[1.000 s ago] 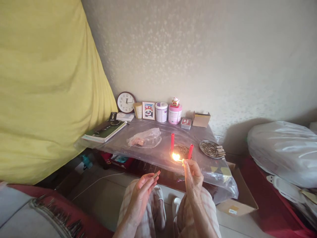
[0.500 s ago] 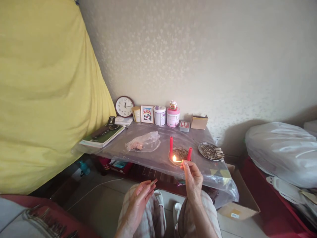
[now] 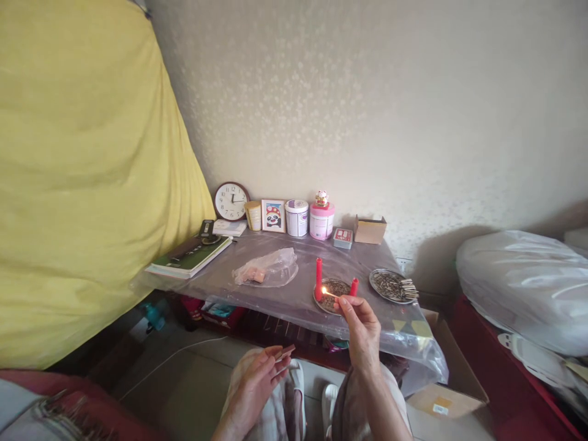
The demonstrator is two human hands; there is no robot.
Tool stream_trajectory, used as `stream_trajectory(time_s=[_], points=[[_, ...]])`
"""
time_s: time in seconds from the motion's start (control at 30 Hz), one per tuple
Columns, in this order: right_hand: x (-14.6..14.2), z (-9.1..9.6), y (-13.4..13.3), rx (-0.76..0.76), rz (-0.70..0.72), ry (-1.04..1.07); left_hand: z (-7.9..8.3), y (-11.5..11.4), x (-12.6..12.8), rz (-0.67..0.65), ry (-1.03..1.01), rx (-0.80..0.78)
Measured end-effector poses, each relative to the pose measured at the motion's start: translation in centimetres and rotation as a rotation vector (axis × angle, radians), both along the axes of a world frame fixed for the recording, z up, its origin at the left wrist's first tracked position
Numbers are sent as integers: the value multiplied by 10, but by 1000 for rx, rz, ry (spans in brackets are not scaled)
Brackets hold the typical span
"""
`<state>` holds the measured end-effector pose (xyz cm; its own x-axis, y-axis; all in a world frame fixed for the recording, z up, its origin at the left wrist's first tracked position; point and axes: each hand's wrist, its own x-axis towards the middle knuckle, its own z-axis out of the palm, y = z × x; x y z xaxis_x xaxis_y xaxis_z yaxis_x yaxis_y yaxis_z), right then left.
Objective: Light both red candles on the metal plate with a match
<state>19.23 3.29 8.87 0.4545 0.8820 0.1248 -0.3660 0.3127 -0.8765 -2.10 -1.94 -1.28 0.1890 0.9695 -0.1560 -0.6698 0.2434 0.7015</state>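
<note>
A burning match [image 3: 329, 293] is pinched between the thumb and fingers of my right hand [image 3: 361, 324]. Its flame points left, close to the lower part of a tall red candle [image 3: 319, 275]. A shorter red candle [image 3: 354, 286] stands just behind my right fingers. Both candles rise from a round metal plate [image 3: 327, 307] with dark bits in it, partly covered by my hand. Low over my lap, my left hand [image 3: 260, 376] is closed on a small flat matchbox [image 3: 285, 352].
A second plate [image 3: 392, 286] of burnt matches, with unburnt ones at its edge, lies right on the plastic-covered table [image 3: 275, 297]. A plastic bag [image 3: 271, 269] with pinkish boxes is left of the candles. Books [image 3: 190, 257], a clock [image 3: 231, 201] and tins [image 3: 296, 218] stand farther back.
The match flame has become smaller, and the match now slants upward to the left. My right hand has turned slightly; both hands keep their holds. The view has shifted a little.
</note>
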Motion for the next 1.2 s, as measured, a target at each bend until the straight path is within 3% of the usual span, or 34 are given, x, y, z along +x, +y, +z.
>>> stream_trajectory(time_s=[0.37,0.57,0.83,1.2], points=[[2,15,20,38,13,-2,-16,3,-8,-171,-160,-1],[-4,22,33,27,-9,10,-19,4,-11,-164,-181,-11],[-7,27,45,22,-101,-178,-21,5,-15,-173,-197,-39],[-7,28,60,18,-142,-215,-23,8,-17,-164,-205,-60]])
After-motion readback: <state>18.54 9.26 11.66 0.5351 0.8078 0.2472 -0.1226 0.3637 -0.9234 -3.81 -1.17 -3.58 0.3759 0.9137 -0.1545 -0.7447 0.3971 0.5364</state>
